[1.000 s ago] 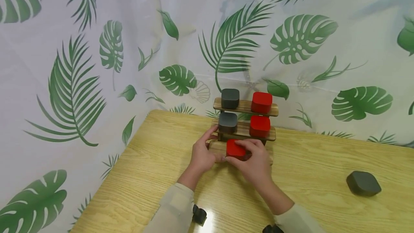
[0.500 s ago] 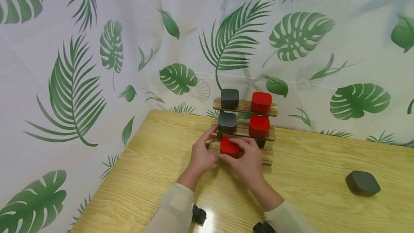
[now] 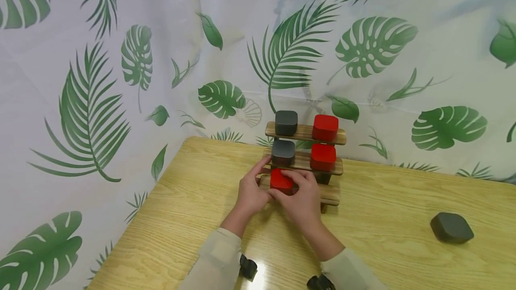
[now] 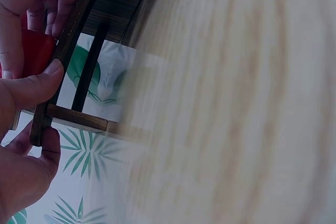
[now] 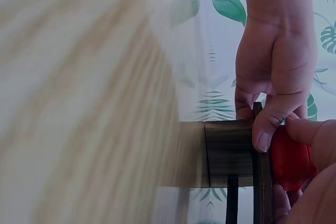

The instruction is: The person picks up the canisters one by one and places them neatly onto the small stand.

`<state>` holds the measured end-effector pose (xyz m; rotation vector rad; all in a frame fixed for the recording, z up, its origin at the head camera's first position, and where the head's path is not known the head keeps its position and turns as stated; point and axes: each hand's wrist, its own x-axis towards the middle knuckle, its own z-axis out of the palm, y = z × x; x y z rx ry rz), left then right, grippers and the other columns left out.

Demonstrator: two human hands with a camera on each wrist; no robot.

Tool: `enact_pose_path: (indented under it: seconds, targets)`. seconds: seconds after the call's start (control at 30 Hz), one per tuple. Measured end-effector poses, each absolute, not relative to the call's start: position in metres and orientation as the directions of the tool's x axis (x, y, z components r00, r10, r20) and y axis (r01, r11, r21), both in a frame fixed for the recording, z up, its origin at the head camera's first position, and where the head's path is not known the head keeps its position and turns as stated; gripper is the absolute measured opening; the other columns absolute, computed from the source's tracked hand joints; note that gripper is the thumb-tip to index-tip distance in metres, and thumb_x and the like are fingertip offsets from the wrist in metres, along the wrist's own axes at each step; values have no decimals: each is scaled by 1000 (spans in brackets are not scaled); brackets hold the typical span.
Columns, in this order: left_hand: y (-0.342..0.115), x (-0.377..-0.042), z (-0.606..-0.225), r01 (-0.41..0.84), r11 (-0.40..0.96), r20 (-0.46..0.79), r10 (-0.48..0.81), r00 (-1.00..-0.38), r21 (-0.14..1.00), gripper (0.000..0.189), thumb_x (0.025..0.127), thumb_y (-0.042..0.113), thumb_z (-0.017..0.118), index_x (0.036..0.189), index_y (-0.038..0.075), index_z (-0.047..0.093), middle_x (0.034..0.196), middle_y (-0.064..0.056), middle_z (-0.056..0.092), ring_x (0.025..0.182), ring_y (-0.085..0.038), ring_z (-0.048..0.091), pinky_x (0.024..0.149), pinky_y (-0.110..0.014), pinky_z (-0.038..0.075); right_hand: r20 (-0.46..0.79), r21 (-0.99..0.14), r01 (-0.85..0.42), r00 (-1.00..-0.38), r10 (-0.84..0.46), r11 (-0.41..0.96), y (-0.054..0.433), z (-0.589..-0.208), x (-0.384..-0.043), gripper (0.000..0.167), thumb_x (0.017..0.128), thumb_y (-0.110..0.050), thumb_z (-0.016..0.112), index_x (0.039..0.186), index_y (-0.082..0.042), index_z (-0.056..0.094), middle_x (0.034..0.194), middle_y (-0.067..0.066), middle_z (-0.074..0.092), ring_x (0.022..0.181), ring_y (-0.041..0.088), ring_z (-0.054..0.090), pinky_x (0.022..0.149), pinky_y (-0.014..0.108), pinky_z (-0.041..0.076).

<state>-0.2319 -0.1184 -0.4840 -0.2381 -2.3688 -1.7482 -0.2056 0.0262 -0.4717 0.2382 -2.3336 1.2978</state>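
Observation:
A small three-tier wooden stand [image 3: 331, 194] stands at the back of the table in the head view. My left hand [image 3: 251, 195] grips the left end of its lowest shelf, thumb on the front edge, as the left wrist view shows. On that shelf, close to the left thumb, is a red rounded block [image 3: 279, 180]. My right hand [image 3: 303, 197] pinches this block from its right side between thumb and fingers. In the right wrist view the red block [image 5: 289, 158] sits right against the shelf board, partly covered by fingers.
Dark grey blocks [image 3: 283, 152] stand at the left of the middle and top shelves, with red blocks [image 3: 323, 156] at their right. Another dark grey block [image 3: 451, 227] lies on the table [image 3: 387, 209] at the right. A leaf-patterned cloth [image 3: 225, 48] hangs behind.
My right hand has slid the red block leftward along the lowest shelf, toward the left hand. The left hand has kept its place on the shelf end.

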Motion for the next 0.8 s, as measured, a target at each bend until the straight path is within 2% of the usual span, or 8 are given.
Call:
enact_pose_path:
  seconds: [0.1, 0.27, 0.53, 0.63, 0.8]
  targets:
    - [-118, -232, -483, 234, 300, 240, 18, -971, 925, 100, 64, -23, 73, 145, 33, 54, 118, -4, 66, 90, -26, 61, 68, -34, 51, 467, -756, -357, -881, 71, 549, 24, -469, -205, 51, 67, -21, 96, 112, -7, 76, 110, 13, 57, 100, 29, 55, 80, 44, 51]
    - [-118, -233, -480, 226, 321, 234, 16, -972, 920, 96, 67, -22, 68, 146, 32, 54, 118, -5, 66, 79, -25, 61, 60, -31, 50, 451, -750, -340, -890, 63, 568, 22, -465, -206, 51, 69, -23, 95, 114, -8, 76, 110, 13, 57, 100, 30, 55, 84, 45, 50]
    - [-118, -234, -480, 218, 327, 223, 23, -974, 919, 93, 71, -20, 68, 146, 32, 53, 119, -6, 65, 78, -25, 61, 56, -30, 49, 463, -741, -349, -884, 59, 574, 22, -464, -206, 53, 67, -23, 96, 113, -9, 76, 109, 14, 58, 100, 31, 56, 83, 45, 50]
    - [-119, -234, -480, 221, 331, 226, 23, -974, 917, 94, 70, -21, 67, 147, 32, 53, 119, -5, 65, 81, -25, 62, 60, -31, 50, 452, -753, -344, -890, 61, 561, 23, -463, -205, 56, 66, -22, 96, 116, -8, 75, 108, 13, 57, 96, 29, 57, 77, 42, 54]
    - [-119, -234, -480, 228, 320, 234, 22, -972, 920, 98, 66, -24, 68, 146, 31, 53, 120, -4, 66, 98, -24, 61, 75, -35, 51, 419, -782, -327, -906, 59, 531, 27, -460, -201, 61, 67, -21, 96, 121, -8, 73, 108, 12, 55, 87, 28, 58, 69, 38, 55]
